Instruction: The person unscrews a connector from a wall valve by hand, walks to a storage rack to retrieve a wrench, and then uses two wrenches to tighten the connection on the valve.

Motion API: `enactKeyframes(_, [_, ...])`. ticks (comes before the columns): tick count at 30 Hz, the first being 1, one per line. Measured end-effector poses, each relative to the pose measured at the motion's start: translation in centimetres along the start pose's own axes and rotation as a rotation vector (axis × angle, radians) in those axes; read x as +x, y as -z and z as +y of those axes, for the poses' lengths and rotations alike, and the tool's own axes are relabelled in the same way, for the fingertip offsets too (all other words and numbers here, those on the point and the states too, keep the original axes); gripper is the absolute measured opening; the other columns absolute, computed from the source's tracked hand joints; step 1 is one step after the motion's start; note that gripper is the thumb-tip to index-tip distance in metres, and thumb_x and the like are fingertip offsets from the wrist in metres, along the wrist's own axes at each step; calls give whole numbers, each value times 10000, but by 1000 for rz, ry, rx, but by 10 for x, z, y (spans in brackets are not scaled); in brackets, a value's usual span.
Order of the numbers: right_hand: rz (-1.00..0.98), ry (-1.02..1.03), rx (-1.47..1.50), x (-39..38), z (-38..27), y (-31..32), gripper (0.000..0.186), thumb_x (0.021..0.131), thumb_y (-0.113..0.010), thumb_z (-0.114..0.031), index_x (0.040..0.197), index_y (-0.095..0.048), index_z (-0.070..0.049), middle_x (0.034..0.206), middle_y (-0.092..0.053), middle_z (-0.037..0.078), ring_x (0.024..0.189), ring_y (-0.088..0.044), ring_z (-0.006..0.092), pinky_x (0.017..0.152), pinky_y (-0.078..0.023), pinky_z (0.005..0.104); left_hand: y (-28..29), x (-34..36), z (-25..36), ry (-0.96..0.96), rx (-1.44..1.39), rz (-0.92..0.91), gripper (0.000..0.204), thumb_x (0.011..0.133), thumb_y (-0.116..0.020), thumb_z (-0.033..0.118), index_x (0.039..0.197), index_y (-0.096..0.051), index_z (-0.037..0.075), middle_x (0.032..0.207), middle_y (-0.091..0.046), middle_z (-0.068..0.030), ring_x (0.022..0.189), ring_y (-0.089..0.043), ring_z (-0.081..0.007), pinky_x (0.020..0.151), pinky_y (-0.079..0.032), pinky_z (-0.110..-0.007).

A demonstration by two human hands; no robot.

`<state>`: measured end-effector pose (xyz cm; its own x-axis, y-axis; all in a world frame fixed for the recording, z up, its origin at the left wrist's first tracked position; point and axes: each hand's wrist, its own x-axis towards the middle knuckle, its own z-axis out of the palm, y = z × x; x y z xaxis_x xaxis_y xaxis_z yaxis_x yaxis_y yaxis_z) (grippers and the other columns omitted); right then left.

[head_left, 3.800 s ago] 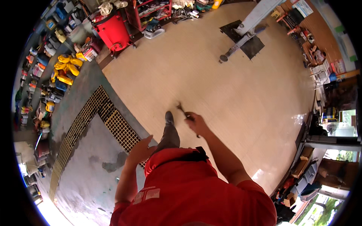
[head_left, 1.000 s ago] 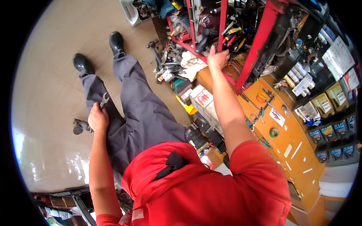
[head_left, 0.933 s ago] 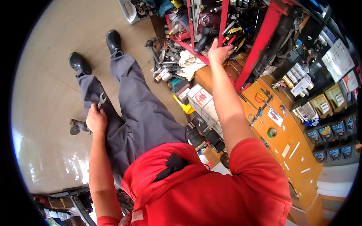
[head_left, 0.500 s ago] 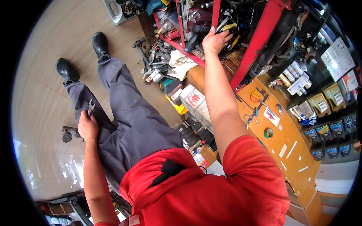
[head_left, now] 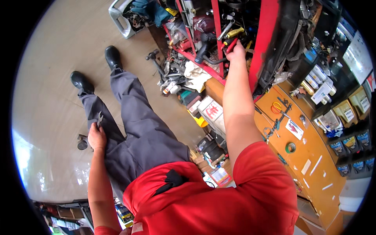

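Observation:
My left hand (head_left: 97,136) is closed around an open-ended spanner (head_left: 100,118), whose jaw points up past my fingers beside my left thigh. My right arm reaches into a red metal rack (head_left: 216,23) crammed with tools. There my right hand (head_left: 237,52) is closed on a red-handled tool (head_left: 232,46); the rest of that tool is hidden. A yellow-handled tool (head_left: 234,33) lies just beyond my fingers, with a shiny metal socket tool (head_left: 226,29) beside it. A dark curved bar (head_left: 214,61) lies left of my right hand, near a black power tool (head_left: 202,49).
A hammer (head_left: 155,62) and a white rag (head_left: 196,74) lie in a heap beside the rack. To the right runs a wooden workbench (head_left: 309,156) with green tape (head_left: 290,147) and orange-handled scissors (head_left: 277,107). A grey-white container (head_left: 121,21) stands on the floor ahead.
My right hand, spread over the yellow-handled tools before, has closed on a red-handled tool. My left hand still holds the spanner. The whole view has shifted slightly.

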<state>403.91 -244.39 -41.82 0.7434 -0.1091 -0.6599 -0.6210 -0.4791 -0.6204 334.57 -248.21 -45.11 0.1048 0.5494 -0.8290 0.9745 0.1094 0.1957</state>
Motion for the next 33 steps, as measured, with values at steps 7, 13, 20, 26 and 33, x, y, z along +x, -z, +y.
enactKeyframes(7, [280,99,-91,-36,6,6,282,968,-499,-331,1027,-503,-55,803,-611,101,583,-586,260,479,-472,409,21,-27,-18,60,-87,-34,266,897,-541,248,1020,-619,26,915,-646,-245,870,-614,-426,771,-479,-489])
enactKeyframes(13, [269,112,-69,-122,68,45,273,944,-516,-261,1034,-492,-4,636,-557,136,475,-549,214,373,-412,315,87,-47,-51,150,-187,51,243,884,-546,212,1004,-634,20,888,-653,-235,844,-630,-402,734,-475,-463])
enactKeyframes(20, [166,148,-455,-303,124,62,283,945,-560,-251,828,-535,5,598,-521,64,463,-557,209,386,-446,352,85,-102,-160,235,-475,153,209,867,-568,188,844,-619,-14,679,-603,-201,608,-576,-340,605,-441,-431])
enactKeyframes(26, [-360,344,-478,-452,127,-7,288,870,-679,-307,814,-577,-43,639,-529,4,463,-498,140,414,-417,304,154,-147,-239,299,-564,234,254,841,-572,239,897,-653,5,825,-647,-222,823,-622,-388,737,-476,-447])
enactKeyframes(33, [-1056,217,-380,-676,62,-188,198,842,-626,-124,730,-464,-138,531,-402,-51,365,-374,77,343,-268,234,322,-103,-367,402,-672,603,273,850,-566,270,946,-660,32,963,-651,-212,950,-605,-389,820,-476,-470])
